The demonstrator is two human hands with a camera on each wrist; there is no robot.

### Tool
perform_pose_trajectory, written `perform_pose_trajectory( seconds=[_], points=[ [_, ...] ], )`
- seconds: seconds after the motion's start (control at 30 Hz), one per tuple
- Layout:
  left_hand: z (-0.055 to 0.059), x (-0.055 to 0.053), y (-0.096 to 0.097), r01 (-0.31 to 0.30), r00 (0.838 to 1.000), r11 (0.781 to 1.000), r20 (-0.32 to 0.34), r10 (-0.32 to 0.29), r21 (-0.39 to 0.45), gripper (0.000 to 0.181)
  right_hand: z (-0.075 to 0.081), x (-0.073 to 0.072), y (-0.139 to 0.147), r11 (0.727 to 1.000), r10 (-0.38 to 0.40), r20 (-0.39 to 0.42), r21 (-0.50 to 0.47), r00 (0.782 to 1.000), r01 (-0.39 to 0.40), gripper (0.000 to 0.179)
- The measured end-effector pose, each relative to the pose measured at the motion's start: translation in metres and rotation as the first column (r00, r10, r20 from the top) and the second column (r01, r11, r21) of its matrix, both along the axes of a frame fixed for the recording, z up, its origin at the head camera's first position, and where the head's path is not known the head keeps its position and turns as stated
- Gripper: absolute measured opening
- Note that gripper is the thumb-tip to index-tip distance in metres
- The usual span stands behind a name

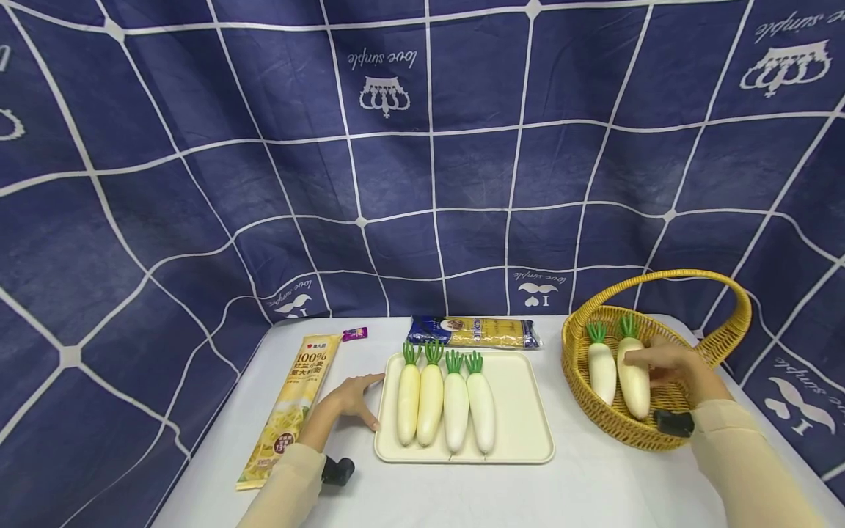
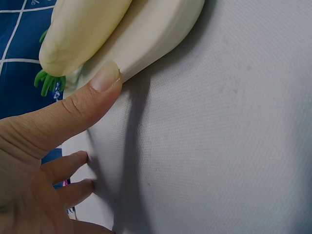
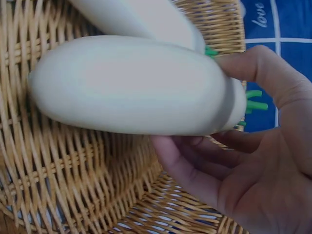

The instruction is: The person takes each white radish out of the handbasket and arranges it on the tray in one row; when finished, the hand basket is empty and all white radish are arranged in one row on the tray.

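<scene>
Inside the wicker basket at the right, my right hand grips a white radish with a green top. The right wrist view shows the thumb over its leafy end and the fingers curled beneath. Another white radish lies beside it in the basket. My left hand is spread at the left edge of a cream tray, thumb right at the rim. On the tray several radishes lie side by side, tops away from me: yellowish ones on the left, white ones on the right.
A long yellow pasta pack lies left of my left hand. Behind the tray is a blue and yellow pasta packet, with a small purple packet farther left. The basket's tall handle arches over it. Blue patterned cloth hangs behind the white table.
</scene>
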State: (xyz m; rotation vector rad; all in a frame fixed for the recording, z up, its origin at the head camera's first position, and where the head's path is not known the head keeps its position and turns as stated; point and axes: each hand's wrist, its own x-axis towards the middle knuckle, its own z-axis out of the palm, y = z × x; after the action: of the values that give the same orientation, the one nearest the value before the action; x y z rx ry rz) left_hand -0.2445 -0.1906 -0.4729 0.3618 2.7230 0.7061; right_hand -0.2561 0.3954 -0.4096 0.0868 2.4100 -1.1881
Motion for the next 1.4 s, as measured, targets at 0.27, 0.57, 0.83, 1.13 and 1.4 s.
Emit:
perform_pose_trajectory(
  seconds=[0.27,0.57,0.83,1.13,1.4],
  points=[
    [0.011,0.009,0.008,-0.037,0.999,0.999,0.010,0.037,-0.016,0.100,0.005,0.003,0.000,0.994,0.015,-0.094,-0.103,0.995,-0.025,0.069],
    [0.009,0.009,0.007,-0.041,0.999,0.999,0.014,0.041,-0.017,0.101,0.015,0.019,-0.002,0.997,0.030,-0.143,-0.061,0.989,-0.039,0.078],
    [0.009,0.008,0.007,-0.036,0.999,0.999,0.006,0.036,-0.007,0.101,0.018,0.027,-0.005,0.990,0.012,-0.170,-0.135,0.985,-0.035,0.077],
    [0.010,0.008,0.007,-0.047,0.999,0.999,0.019,0.047,-0.005,0.100,0.017,0.037,-0.011,0.978,0.006,-0.225,-0.200,0.974,-0.052,0.072],
    [0.011,0.009,0.007,-0.043,0.999,0.999,0.021,0.043,-0.010,0.100,0.017,0.044,-0.016,0.986,-0.015,-0.240,-0.162,0.971,-0.025,0.074]
  ],
)
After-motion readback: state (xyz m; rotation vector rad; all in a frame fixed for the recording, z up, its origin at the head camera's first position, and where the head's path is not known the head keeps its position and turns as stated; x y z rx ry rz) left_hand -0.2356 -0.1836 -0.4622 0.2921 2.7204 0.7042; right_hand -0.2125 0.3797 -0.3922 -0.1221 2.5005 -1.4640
